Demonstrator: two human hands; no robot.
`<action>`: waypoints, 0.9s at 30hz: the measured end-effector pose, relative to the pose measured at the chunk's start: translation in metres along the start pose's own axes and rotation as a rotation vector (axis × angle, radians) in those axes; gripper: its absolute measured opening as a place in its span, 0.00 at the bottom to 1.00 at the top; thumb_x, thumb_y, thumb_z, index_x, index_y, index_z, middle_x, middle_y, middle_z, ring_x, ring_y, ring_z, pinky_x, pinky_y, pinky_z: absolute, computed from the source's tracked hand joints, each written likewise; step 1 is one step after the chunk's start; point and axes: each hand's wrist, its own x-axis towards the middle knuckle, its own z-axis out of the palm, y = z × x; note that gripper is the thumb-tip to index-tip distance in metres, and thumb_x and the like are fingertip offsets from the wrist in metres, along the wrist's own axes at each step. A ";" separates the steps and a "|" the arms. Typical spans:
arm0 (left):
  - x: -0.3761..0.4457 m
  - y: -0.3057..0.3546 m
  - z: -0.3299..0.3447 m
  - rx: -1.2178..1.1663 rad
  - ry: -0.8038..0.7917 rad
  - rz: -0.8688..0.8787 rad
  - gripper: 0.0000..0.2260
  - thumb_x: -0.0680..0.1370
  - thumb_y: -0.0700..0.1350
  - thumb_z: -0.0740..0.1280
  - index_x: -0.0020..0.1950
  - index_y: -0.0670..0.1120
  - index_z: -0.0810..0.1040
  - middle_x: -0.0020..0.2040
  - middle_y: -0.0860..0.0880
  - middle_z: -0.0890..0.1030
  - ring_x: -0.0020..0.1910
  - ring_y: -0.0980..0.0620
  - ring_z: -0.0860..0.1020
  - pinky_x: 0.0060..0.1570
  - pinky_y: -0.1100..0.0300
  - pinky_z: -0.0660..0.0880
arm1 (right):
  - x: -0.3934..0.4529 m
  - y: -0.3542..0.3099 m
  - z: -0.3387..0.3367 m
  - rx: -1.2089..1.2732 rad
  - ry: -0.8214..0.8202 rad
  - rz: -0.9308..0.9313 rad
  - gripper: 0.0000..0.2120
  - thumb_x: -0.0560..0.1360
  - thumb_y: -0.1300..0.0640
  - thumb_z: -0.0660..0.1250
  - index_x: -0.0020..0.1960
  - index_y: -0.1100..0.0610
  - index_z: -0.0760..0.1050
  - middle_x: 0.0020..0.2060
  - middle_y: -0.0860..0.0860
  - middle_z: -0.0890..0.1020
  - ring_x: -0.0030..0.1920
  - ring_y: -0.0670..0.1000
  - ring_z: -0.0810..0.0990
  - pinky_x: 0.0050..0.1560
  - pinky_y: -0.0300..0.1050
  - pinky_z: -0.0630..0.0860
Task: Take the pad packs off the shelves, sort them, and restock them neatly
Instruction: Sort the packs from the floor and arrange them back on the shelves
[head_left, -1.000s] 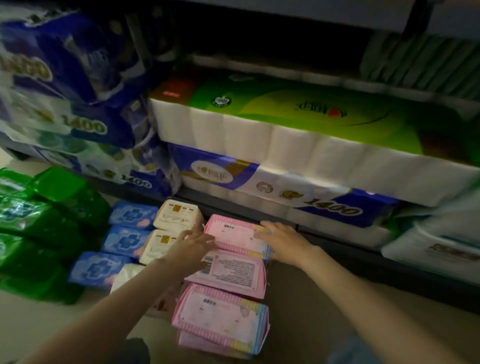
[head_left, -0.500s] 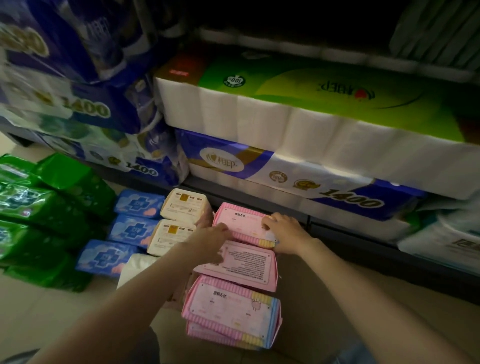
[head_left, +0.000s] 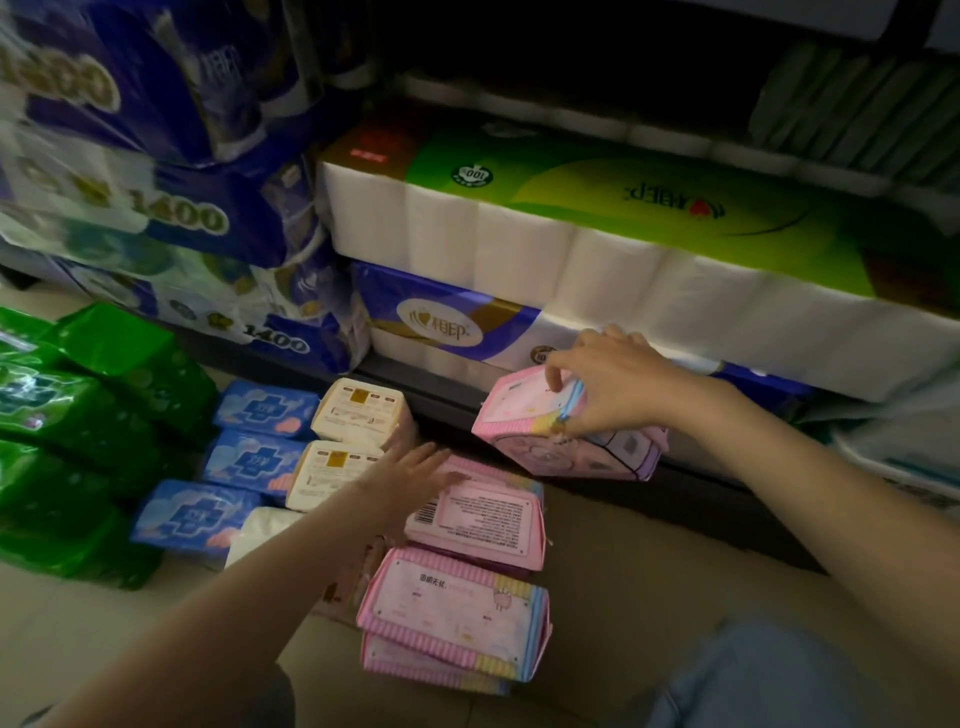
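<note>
Dim store shelving fills the far side, with the tan floor (head_left: 623, 582) in front of it carrying rows of sorted packs. On the low shelf (head_left: 447, 400) a green-topped toilet roll bundle (head_left: 597, 228) lies on a blue and white toilet roll bundle (head_left: 441, 322), and more blue "1400" roll bundles (head_left: 171, 218) are stacked to the left.

At far left on the floor lie green pad packs (head_left: 78, 431). Just right of them sit three blue pad packs (head_left: 249, 457) in a near-to-far row, then cream pad packs (head_left: 358, 410) beside those, with a white pack (head_left: 265, 525) nearest.

Right of the cream ones, pink pad packs (head_left: 467, 597) form a row on the floor, the nearest stacked two high and the middle one showing a printed label with a barcode.

The right hand (head_left: 608, 384) pinches a lifted pink pad pack (head_left: 561, 436) at its top edge, fingers curled over it, holding it tilted in the air in front of the shelf lip, apart from the row below.

The left hand (head_left: 410, 473) reaches forward with fingers straight and spread, lying over the far end of the pink row beside the cream packs; it holds nothing.

A patch of blue denim (head_left: 769, 675) shows at near right.
</note>
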 end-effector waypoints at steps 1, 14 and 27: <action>0.004 -0.001 -0.004 -0.022 -0.021 0.009 0.44 0.71 0.56 0.71 0.77 0.51 0.46 0.76 0.45 0.55 0.75 0.43 0.55 0.73 0.42 0.49 | 0.001 -0.001 -0.004 0.016 0.009 0.007 0.21 0.68 0.40 0.69 0.57 0.47 0.70 0.48 0.49 0.66 0.51 0.52 0.64 0.48 0.45 0.60; -0.107 -0.092 -0.205 -0.742 0.023 0.022 0.27 0.59 0.50 0.71 0.56 0.53 0.66 0.53 0.55 0.73 0.51 0.54 0.73 0.45 0.63 0.73 | -0.087 -0.006 -0.170 0.151 0.369 -0.025 0.18 0.63 0.38 0.69 0.50 0.41 0.70 0.42 0.38 0.71 0.47 0.46 0.67 0.37 0.40 0.65; -0.282 -0.138 -0.331 -1.168 0.737 0.160 0.21 0.54 0.47 0.75 0.45 0.54 0.75 0.57 0.43 0.79 0.55 0.41 0.79 0.50 0.45 0.76 | -0.128 0.030 -0.343 0.490 1.150 -0.103 0.14 0.68 0.55 0.75 0.52 0.50 0.76 0.47 0.50 0.78 0.45 0.48 0.78 0.43 0.42 0.76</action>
